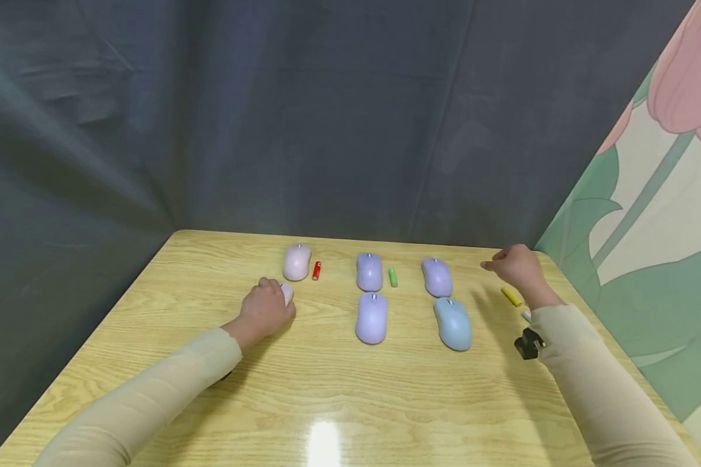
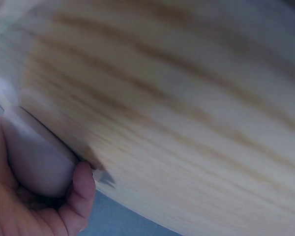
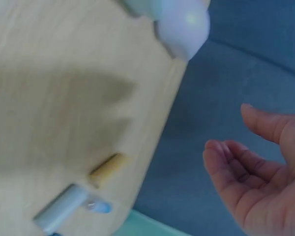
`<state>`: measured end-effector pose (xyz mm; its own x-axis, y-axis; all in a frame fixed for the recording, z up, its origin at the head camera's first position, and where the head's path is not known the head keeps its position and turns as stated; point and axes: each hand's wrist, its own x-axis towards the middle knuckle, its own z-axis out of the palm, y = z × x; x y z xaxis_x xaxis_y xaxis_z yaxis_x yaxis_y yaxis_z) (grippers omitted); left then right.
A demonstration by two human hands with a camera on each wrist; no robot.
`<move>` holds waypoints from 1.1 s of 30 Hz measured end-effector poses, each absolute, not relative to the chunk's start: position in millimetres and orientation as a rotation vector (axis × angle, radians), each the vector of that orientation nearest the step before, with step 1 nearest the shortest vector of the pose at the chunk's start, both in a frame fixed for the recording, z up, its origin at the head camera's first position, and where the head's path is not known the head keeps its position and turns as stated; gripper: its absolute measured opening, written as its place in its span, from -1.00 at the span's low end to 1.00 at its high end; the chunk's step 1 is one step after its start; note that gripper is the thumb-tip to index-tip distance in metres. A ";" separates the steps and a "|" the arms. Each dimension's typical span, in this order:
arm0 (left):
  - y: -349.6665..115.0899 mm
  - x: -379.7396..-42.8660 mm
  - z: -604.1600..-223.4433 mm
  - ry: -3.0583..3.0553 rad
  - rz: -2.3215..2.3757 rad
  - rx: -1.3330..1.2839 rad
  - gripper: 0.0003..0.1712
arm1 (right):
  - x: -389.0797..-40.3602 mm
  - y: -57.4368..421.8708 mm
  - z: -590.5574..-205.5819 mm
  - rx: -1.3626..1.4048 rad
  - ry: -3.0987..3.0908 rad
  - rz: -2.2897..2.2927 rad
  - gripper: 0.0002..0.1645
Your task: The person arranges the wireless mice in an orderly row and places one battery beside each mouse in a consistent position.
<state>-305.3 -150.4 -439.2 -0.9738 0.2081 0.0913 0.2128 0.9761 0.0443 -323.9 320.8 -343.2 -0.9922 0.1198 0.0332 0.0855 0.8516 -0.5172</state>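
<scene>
A dark curtain (image 1: 327, 130) meets a floral panel (image 1: 648, 279).

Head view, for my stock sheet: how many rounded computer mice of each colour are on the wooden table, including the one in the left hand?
Pale pink rounded computer mice: 2, one in the left hand
Purple rounded computer mice: 3
Light blue rounded computer mouse: 1
Total: 6

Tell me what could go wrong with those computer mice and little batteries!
The left hand grips the front pink mouse close to the back pink mouse, so it might bump that one.

The red battery lies right beside the back pink mouse; a knock could set it rolling.

The yellow battery lies near the right edge of the table, so a brush from the right hand might send it off.
</scene>
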 end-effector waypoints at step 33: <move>-149.9 -305.9 -441.3 -3.029 -0.101 -0.298 -0.33 | -332.9 387.3 -403.9 -0.063 -3.045 0.545 -0.61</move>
<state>-305.9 -149.9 -441.3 -0.9763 0.1911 0.1017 0.1974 0.9787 0.0564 -332.9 387.3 -403.9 -0.9981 0.0482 0.0395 0.0315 0.9371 -0.3475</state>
